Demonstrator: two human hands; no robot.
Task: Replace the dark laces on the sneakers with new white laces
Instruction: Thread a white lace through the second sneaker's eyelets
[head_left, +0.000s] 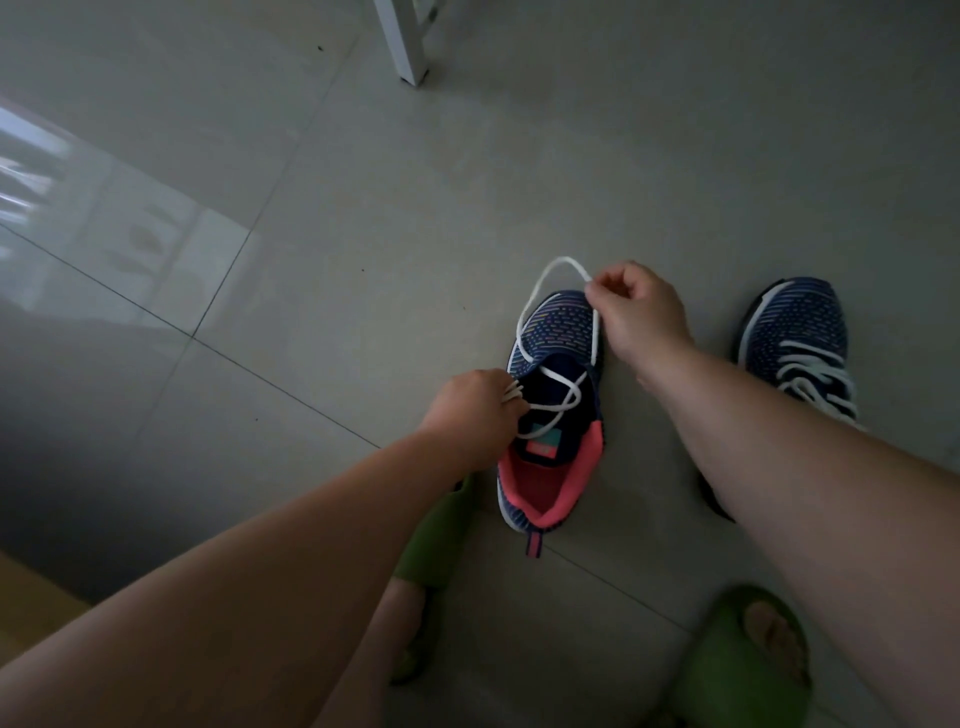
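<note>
Domestic interior: glossy grey ceramic floor tiles, a white painted furniture leg at twelve o'clock, green foam house slippers at five o'clock.

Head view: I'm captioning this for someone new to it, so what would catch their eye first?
The white lace looping over the toe of the middle sneaker, pinched by the right hand above and gripped by the left hand at the eyelets. Next, its bright pink lining, then the second sneaker, already white-laced, at right.
</note>
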